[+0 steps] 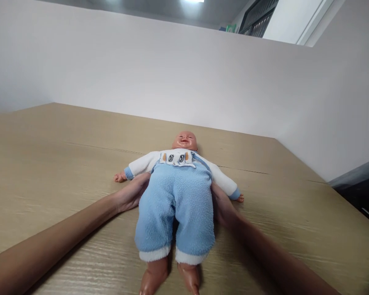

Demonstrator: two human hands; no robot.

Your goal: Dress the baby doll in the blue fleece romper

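A baby doll lies on its back on the wooden table, head away from me and bare feet towards me. It wears fleecy light blue overalls with white cuffs, a cartoon face on the bib, and a white top with blue cuffs. Its arms are spread to both sides. At the left side of its waist, my left hand holds the doll, fingers tucked out of sight beneath it. My right hand holds the opposite side below the doll's sleeve, its fingers also hidden by the body.
The tabletop is light wood with thin seams across it. A pale wall or partition rises behind the table. Beyond the table's right edge is a dark object that I cannot identify.
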